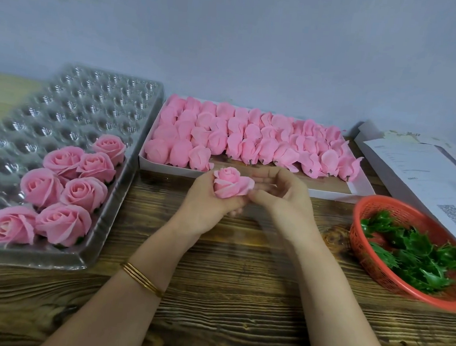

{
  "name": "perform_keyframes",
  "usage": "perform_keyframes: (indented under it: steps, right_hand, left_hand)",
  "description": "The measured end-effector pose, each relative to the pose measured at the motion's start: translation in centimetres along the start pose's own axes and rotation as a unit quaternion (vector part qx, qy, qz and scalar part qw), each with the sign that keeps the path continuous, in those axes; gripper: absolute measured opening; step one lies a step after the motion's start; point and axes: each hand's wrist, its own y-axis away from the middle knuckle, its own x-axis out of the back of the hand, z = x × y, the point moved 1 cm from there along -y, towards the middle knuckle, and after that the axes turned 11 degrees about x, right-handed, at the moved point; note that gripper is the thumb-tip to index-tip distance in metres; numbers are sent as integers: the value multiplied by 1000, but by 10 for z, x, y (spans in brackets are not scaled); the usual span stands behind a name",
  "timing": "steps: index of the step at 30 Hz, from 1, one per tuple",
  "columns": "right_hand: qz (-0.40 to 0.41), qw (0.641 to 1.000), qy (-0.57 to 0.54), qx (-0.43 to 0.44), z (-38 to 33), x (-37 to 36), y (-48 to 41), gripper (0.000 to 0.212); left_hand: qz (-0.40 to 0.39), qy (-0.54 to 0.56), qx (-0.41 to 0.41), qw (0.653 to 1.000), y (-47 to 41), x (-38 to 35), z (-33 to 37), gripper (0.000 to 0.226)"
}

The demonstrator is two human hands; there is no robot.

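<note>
Rose (231, 185) held above table centre, just near of bud box (166, 169). Left hand (207, 201) grips base. Right hand (280, 194) at right petal; pinching or not, cannot tell. Step: probably shaping petals. Next: gentle placing in left tray (48, 259).

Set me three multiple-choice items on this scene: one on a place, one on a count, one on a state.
1. Where do the green leaf pieces lie?
A. in the red basket
B. in the white box
C. on the bare wood

2. How many open roses sit in the clear plastic tray?
A. five
B. seven
C. ten

3. How is the single pink rose held?
A. lying flat on the wood
B. set in a tray cup
C. gripped in the left hand

Answers:
1 A: the leaves fill the basket at right.
2 B: seven blooms crowd the tray's near corner.
3 C: its fingers curl round the base, and the right hand pinches a petal.
</note>
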Motion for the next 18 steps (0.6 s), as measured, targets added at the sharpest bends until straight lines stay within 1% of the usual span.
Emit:
perform_keyframes:
  steps: [2, 3, 6, 9, 11, 15, 17, 18]
  right_hand:
    - [6, 1000, 11, 3, 3, 0, -1, 21]
    - [4, 1000, 16, 2, 5, 0, -1, 19]
    - [0, 1000, -2, -8, 8, -5, 0, 20]
    - [-14, 999, -24, -17, 9, -9, 2, 8]
    - [-23, 999, -21, -16, 8, -8, 2, 9]
    - [-36, 998, -41, -17, 1, -9, 4, 19]
    - [-8, 998, -49, -33, 0, -10, 4, 21]
    - [13, 999, -34, -38, 0, -9, 2, 22]
  left_hand:
    - [0, -29, -12, 1000, 0, 0, -1, 10]
    - [2, -36, -12, 999, 0, 0, -1, 12]
    - [3, -37, -15, 999, 1, -1, -1, 15]
    - [1, -46, -20, 999, 3, -2, 1, 11]
    - [4, -56, -23, 998, 4, -1, 1, 11]
    - [25, -63, -28, 997, 7, -1, 3, 25]
    - [39, -33, -15, 999, 6, -1, 2, 23]
    - [52, -12, -6, 999, 5, 0, 2, 19]
